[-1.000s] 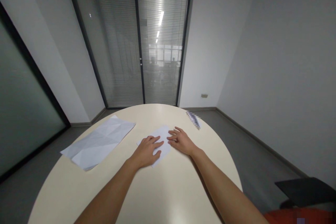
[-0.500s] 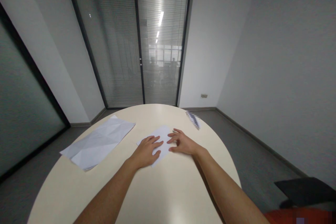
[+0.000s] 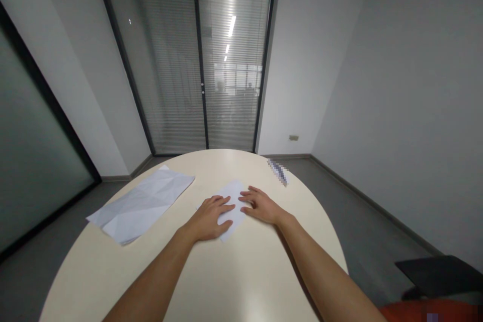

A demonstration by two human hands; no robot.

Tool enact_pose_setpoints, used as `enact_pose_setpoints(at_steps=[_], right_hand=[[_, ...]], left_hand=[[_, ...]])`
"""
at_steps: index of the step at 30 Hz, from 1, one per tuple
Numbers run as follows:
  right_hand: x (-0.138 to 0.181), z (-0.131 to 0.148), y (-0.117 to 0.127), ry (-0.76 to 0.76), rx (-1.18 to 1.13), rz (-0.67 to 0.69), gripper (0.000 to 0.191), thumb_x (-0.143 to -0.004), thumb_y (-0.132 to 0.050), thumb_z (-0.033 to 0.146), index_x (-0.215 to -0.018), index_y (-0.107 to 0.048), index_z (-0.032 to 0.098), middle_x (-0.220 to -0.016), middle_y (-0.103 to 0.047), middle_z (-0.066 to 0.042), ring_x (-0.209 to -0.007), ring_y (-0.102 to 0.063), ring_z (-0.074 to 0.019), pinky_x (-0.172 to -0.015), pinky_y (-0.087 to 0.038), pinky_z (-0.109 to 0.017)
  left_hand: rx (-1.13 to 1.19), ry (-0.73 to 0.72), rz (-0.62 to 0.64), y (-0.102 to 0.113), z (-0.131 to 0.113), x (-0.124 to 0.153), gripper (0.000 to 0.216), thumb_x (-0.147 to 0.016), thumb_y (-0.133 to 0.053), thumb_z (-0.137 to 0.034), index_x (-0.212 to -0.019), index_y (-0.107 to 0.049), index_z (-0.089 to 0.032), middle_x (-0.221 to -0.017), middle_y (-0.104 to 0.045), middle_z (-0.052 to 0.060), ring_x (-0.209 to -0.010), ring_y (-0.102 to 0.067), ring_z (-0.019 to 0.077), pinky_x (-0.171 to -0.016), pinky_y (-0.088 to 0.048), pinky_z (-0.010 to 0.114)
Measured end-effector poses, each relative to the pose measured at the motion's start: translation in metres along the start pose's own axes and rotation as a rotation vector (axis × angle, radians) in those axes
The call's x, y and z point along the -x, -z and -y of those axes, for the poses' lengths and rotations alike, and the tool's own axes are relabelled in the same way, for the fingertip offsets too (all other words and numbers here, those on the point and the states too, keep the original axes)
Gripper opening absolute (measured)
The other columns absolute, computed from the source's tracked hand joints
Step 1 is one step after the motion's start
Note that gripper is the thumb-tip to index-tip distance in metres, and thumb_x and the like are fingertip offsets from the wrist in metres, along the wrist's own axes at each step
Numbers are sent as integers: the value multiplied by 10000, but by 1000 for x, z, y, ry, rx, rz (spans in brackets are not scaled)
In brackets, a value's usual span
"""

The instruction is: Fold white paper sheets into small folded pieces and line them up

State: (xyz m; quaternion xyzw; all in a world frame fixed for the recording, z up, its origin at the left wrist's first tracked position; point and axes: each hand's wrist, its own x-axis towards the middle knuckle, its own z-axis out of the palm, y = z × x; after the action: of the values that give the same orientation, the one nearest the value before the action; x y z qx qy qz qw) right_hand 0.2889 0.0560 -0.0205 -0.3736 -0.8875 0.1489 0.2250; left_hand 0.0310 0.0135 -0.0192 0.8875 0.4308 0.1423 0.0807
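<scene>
A small folded white paper (image 3: 233, 200) lies on the round cream table (image 3: 234, 271), near its middle. My left hand (image 3: 208, 219) lies flat on the paper's near left part, fingers stretched out. My right hand (image 3: 261, 205) rests on the paper's right edge, fingers spread and pressed down on it. The two hands almost touch at the fingertips. Part of the paper is hidden under both hands.
A larger creased white sheet (image 3: 140, 204) lies on the table's left side. A small blurred object (image 3: 278, 171) sits near the table's far right edge. A dark chair seat (image 3: 437, 274) stands at lower right. Glass doors with blinds are behind the table.
My right hand lifted slightly half a second ago and has come back down flat on the paper's right edge. My left hand has barely moved.
</scene>
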Motion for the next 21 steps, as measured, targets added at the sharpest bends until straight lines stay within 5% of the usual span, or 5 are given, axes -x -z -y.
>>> enact_pose_setpoints(at_steps=[9,16,21], right_hand=[[0,1,4,-2,85,4,475,-955,-548,439,-1325,-632,155,-1404,-584,-147,-1364,-481,-250,-1213,-236,-463],[-3,2,5,-28,66,-78,279,-907,-580,304,-1116,-745,221,-1113,-747,-59,-1301,-529,-249,-1157,-338,-449],[-3,4,5,34,41,-73,239,-882,-611,281,-1060,-766,244,-1101,-738,-59,-1228,-581,-243,-1145,-344,-453]], left_hand=[[29,19,1,-3,-3,-1,531,-922,-533,-463,-1431,-524,-309,-1575,-409,26,-1420,-370,313,-1175,-277,501],[40,-9,14,1,-4,0,541,-880,-586,-423,-1406,-544,-309,-1555,-441,25,-1404,-389,307,-1168,-294,491],[41,-2,3,-1,-5,-1,524,-883,-578,-423,-1393,-560,-306,-1552,-445,26,-1405,-388,307,-1168,-295,489]])
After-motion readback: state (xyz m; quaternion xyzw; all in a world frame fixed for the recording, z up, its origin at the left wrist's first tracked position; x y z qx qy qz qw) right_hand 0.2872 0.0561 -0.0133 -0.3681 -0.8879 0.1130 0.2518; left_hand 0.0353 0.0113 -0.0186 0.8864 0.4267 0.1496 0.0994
